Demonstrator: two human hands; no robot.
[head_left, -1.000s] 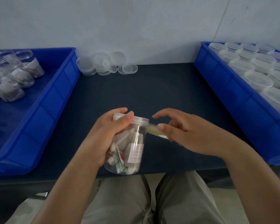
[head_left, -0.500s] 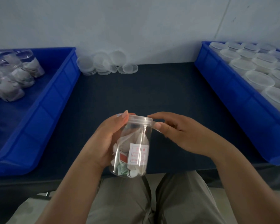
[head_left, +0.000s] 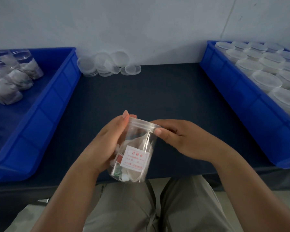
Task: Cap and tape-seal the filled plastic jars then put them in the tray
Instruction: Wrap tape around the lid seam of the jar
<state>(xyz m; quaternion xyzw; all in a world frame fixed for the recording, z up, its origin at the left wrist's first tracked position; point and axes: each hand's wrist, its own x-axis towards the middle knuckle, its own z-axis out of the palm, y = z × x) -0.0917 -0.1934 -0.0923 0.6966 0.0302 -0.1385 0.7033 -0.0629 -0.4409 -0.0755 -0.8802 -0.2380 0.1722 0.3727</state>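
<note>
L grip (head_left: pixel 105 144) wrapped round the jar (head_left: pixel 136 153) from its left side, fingers curled behind, one fingertip sticking up past the rim. R grip (head_left: pixel 179 139) pinched the lid (head_left: pixel 143 123) at its right edge, thumb pressed on the rim w/ the other fingers behind. Jar was held in the air over the near edge of the counter (head_left: pixel 141 91), above the lap, tilted a bit w/ its top leaning away, lid on.

Vs 1 s ago: R grip had closed in. It had been off to the side w/ a tape strip stretched from the rim, and now sat tight against the lid. Couldn't tell if tape lay under the thumb. Jar had turned, so the white label (head_left: pixel 136 159) w/ red print now faced the camera. Vs 0.5 s ago, little change.

L tray (head_left: pixel 45 114) held open filled jars (head_left: pixel 18 76) at its far end. R tray (head_left: pixel 241 104) held capped jars (head_left: pixel 266 81) in rows. Spare lids (head_left: pixel 105 64) sat by the wall between the trays, same as before.
</note>
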